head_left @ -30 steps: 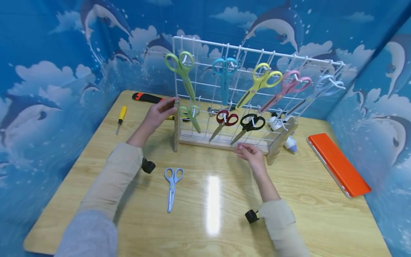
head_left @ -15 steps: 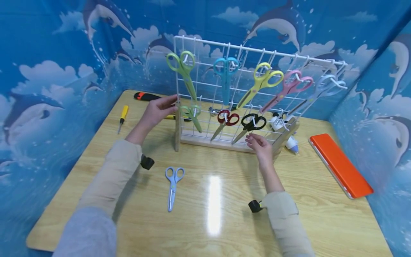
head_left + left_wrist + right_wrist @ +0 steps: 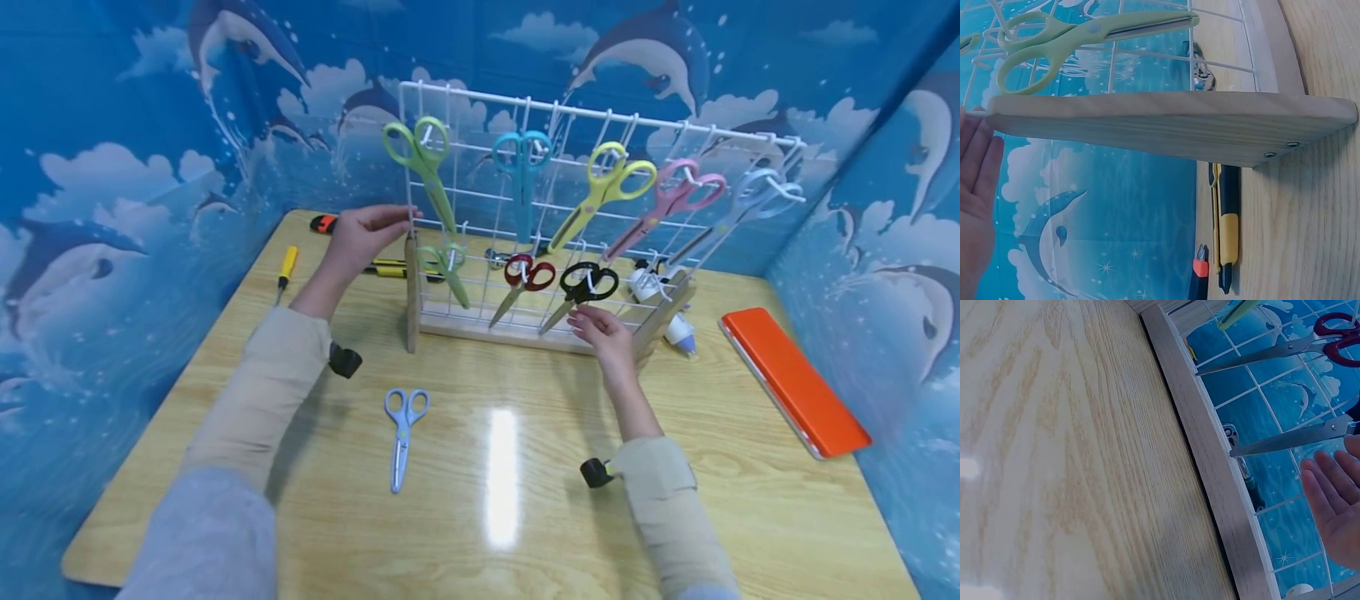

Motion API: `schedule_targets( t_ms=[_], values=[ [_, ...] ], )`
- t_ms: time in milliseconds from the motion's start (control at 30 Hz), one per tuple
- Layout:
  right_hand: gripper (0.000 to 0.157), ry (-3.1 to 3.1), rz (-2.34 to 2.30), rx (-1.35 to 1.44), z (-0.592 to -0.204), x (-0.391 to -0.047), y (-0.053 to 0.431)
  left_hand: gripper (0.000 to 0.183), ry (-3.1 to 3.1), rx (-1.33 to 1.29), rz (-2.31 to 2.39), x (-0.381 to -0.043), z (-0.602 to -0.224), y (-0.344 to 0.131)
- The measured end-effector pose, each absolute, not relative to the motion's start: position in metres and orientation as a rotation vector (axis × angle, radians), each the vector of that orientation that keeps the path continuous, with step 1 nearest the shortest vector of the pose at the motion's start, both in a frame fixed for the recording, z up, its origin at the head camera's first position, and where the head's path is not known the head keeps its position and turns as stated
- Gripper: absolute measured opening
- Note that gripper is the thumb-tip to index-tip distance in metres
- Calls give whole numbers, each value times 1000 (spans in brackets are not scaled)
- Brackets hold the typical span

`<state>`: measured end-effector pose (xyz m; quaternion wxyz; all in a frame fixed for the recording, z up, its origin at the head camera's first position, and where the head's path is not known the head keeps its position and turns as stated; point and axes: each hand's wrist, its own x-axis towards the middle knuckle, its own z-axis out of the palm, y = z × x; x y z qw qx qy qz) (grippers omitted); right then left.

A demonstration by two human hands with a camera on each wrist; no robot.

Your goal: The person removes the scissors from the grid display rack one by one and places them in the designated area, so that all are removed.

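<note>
A white wire rack (image 3: 600, 114) with wooden side posts bears several scissors on hooks. My left hand (image 3: 358, 243) is at its left edge, fingers mostly straight against or beside the wire above the wooden post (image 3: 1172, 119). Green scissors (image 3: 423, 158) and smaller green scissors (image 3: 447, 268) hang nearest to it. My right hand (image 3: 611, 346) is just below the black-handled scissors (image 3: 587, 283), fingers extended, thumb close to the blades (image 3: 1297, 439); whether it touches them I cannot tell. Red-handled scissors (image 3: 527, 275) hang just left of those. Blue scissors (image 3: 402, 433) lie on the table.
Blue-green (image 3: 522, 167), yellow (image 3: 611, 187), pink (image 3: 678, 200) and pale blue scissors (image 3: 750, 204) hang along the top row. An orange case (image 3: 795, 382) lies right, a yellow screwdriver (image 3: 287, 265) left. Behind the rack are a yellow-black tool (image 3: 390, 268) and a white bottle (image 3: 680, 333).
My right hand has moved up and right from the rack's base to the black-handled scissors. The left hand has slid slightly up along the rack's left edge.
</note>
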<state>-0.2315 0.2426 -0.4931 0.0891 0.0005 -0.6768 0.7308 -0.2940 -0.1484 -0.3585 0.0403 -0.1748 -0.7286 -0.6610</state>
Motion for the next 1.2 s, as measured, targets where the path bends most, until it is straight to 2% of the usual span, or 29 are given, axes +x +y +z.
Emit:
schedule_targets(
  t_ms=[33, 67, 133, 233, 267, 300, 500, 567, 700, 733, 800, 900, 1100, 1200],
  values=[
    [37, -2022, 2173, 3, -494, -232, 242, 28, -2211, -557, -2061, -314, -379, -155],
    [37, -2029, 2174, 9, -494, -233, 242, 28, -2212, -556, -2066, -316, -380, -156],
    [37, -2027, 2187, 16, -494, -235, 240, 26, -2240, -519, -2057, -281, -344, -145],
    [36, -2015, 2193, 3, -493, -238, 236, 26, -2253, -508, -2019, -277, -338, -143],
    [35, -2010, 2192, -2, -493, -238, 234, 27, -2266, -491, -1981, -261, -322, -138],
    [35, -2006, 2187, -11, -493, -239, 233, 27, -2241, -520, -2030, -279, -339, -144],
    [26, -2033, 2111, -28, -489, -240, 227, 30, -2128, -638, -2224, -339, -397, -163],
    [20, -2038, 2131, -10, -486, -238, 225, 32, -2159, -612, -2199, -334, -391, -160],
    [13, -2154, 2032, -114, -443, -215, 206, 32, -2195, -607, -2125, -342, -401, -159],
    [12, -2189, 1997, -149, -433, -209, 201, 32, -2206, -598, -2110, -323, -382, -153],
    [14, -2249, 1917, -219, -413, -197, 194, 31, -2203, -608, -2095, -318, -376, -151],
    [18, -2219, 1965, -207, -425, -197, 202, 30, -2154, -642, -2131, -311, -368, -147],
    [25, -2069, 2025, -106, -488, -211, 230, 33, -2143, -655, -2115, -320, -379, -150],
    [24, -2022, 2056, -85, -494, -200, 231, 32, -2125, -677, -2105, -319, -379, -150]
  ],
)
